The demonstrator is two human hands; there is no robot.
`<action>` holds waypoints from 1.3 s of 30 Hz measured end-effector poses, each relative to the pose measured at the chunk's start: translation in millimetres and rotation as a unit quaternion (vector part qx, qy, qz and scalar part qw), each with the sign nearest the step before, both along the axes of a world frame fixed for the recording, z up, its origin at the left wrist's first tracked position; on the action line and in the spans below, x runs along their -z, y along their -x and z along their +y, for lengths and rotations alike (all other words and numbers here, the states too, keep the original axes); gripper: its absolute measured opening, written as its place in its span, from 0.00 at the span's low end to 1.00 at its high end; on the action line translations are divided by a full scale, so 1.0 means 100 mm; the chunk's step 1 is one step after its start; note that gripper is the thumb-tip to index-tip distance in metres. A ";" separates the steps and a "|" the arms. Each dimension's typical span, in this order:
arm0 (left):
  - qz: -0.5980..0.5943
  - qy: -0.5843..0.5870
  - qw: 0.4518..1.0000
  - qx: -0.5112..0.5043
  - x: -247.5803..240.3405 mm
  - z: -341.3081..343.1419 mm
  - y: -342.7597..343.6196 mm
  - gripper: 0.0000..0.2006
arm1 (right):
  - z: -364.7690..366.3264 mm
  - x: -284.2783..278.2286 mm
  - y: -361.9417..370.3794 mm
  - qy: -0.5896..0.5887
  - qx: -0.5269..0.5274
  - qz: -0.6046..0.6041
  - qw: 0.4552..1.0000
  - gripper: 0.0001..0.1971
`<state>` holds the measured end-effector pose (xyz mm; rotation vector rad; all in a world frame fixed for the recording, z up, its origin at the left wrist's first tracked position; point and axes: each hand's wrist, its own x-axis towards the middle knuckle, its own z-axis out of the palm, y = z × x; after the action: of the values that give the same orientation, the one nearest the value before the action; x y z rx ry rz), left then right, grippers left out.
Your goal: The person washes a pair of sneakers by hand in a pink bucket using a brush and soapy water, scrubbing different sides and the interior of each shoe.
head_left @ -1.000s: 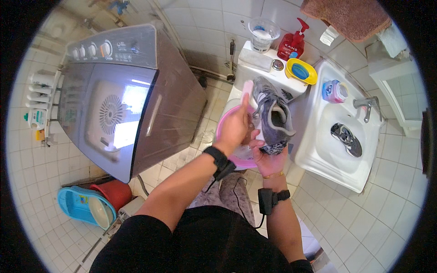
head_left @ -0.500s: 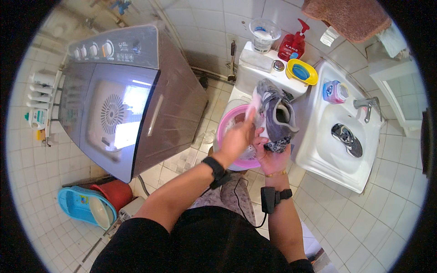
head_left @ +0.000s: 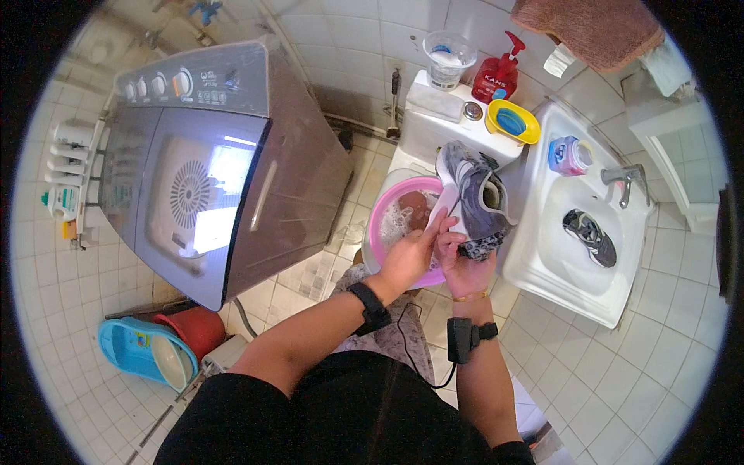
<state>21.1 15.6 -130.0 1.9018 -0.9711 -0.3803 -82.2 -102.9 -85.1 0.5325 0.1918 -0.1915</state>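
My right hand grips a grey sneaker by its patterned heel, holding it toe-away and tilted over the rim of a pink basin. My left hand is closed beside the sneaker's pale sole edge. A slim pale brush seems to run from its fingers along that edge, though the fingers and the sole hide most of it. Sudsy water and something brown show inside the basin. Another dark grey sneaker lies in the white sink on the right.
Behind the basin, the toilet tank carries a clear tub, a red pump bottle and a yellow soap dish. A washing machine stands left. The sink holds a pink-and-blue jar by its faucet.
My left hand has moved a little nearer to me along the sneaker's side, down from higher on its sole. The sneaker has shifted slightly right and tilted, still in my right hand.
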 end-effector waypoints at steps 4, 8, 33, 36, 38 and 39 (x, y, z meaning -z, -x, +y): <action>-0.056 -0.063 0.996 -0.026 -0.07 0.05 -0.20 0.36 | 0.07 -0.10 -0.02 -0.012 -0.013 -0.002 1.000 0.36; -0.021 -0.118 0.987 -0.107 -0.26 -0.21 -0.56 0.31 | 0.15 -0.12 -0.02 0.013 -0.029 -0.029 0.999 0.36; 0.158 -0.096 0.975 -0.125 -0.45 -0.36 -1.10 0.22 | 0.10 -0.20 0.01 0.034 -0.064 -0.043 0.996 0.36; 0.205 0.029 0.972 -0.113 -0.26 -0.43 -1.32 0.21 | 0.10 -0.19 -0.02 0.031 -0.076 -0.058 0.995 0.35; 0.186 -0.004 0.976 -0.115 -0.15 -0.36 -1.17 0.22 | 0.07 -0.15 -0.04 0.031 -0.073 -0.061 0.995 0.35; 0.170 -0.037 0.978 -0.115 -0.13 -0.33 -1.02 0.23 | 0.03 -0.11 -0.03 0.039 -0.060 -0.049 0.996 0.36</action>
<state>123.5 -17.7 -116.9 1.9110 -0.5113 -0.5878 -78.9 -100.1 -73.8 0.4510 0.1192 -0.0554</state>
